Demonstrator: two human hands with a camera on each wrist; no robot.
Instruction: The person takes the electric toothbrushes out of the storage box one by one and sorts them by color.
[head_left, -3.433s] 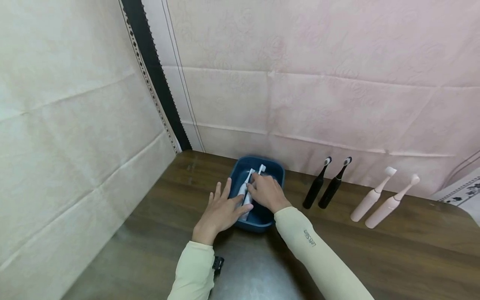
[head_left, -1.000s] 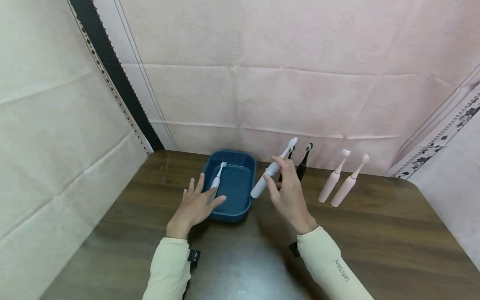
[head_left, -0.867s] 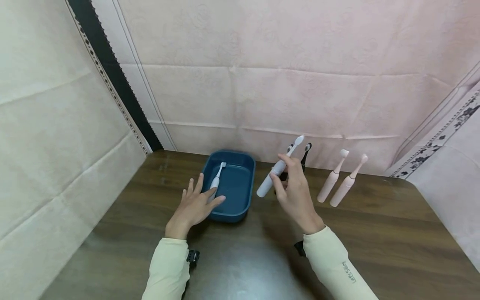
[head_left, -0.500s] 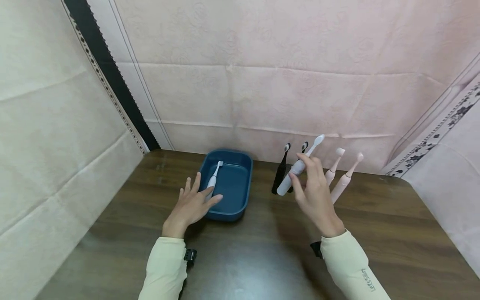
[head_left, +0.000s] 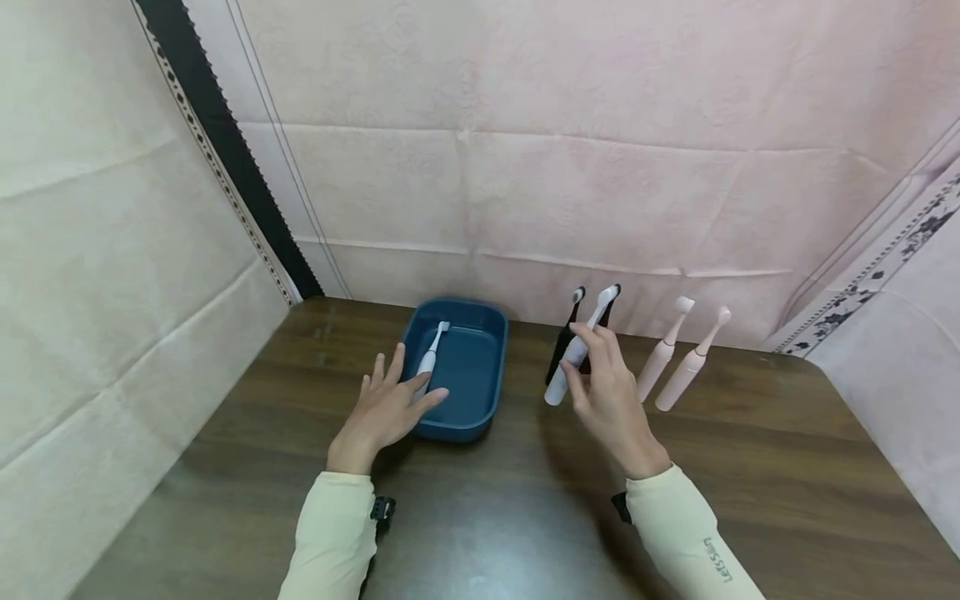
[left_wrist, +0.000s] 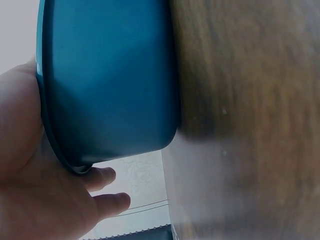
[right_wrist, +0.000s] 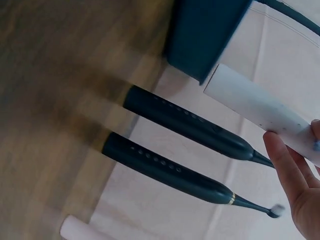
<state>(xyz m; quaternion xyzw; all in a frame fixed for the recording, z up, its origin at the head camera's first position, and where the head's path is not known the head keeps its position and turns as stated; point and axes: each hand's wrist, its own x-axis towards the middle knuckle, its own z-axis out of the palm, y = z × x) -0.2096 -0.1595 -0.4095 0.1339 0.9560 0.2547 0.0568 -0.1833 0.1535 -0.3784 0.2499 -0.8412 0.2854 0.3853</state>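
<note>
My right hand (head_left: 611, 400) pinches a white electric toothbrush (head_left: 557, 388) by its upper handle, thumb on one side and fingers on the other. Its base is off the table in the right wrist view, nearer the camera than two black electric toothbrushes (right_wrist: 185, 125) standing upright. In the head view it partly hides them. My left hand (head_left: 378, 417) lies over the left rim of a blue plastic bin (head_left: 459, 433), fingers spread. Inside that bin a second white electric toothbrush (head_left: 427, 362) leans at the left, its lower part behind my left fingers.
Two pink electric toothbrushes (head_left: 681, 380) stand upright to the right of the black ones, one partly behind my right hand. A pale cloth wall (head_left: 525, 208) rises behind the wooden table (head_left: 480, 517), and another stands at the left.
My right hand has lifted one white toothbrush out of the bin and carried it right. In the last half second it came slightly back left and lower. The left hand stays at the bin.
</note>
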